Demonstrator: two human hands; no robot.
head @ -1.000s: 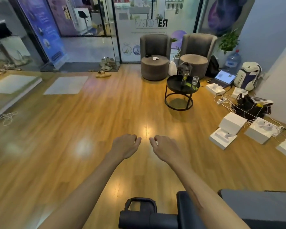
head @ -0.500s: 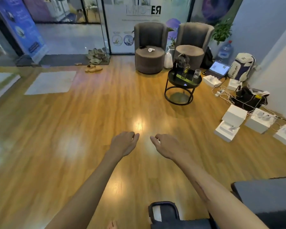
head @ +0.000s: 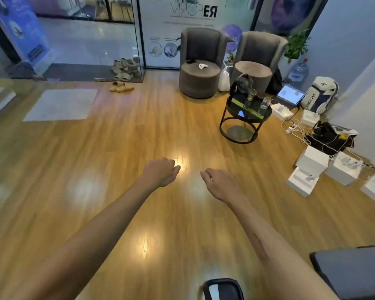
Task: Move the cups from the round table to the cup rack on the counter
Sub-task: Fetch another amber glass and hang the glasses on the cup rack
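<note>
Glossy wood floor (head: 139, 135), clear glass cups (head: 264, 103) on a black metal-framed round table (head: 266, 114).

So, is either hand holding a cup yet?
No. The left hand and right hand are both empty, fingers loosely curled; the two cups stand on the round table.

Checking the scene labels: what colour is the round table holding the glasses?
Black, top and wire frame alike: round table, seen in the head view.

Two grey armchairs (head: 201, 61), sandals (head: 121, 86), laptop (head: 290, 96) and white boxes (head: 312, 163) line the wooden floor.
</note>
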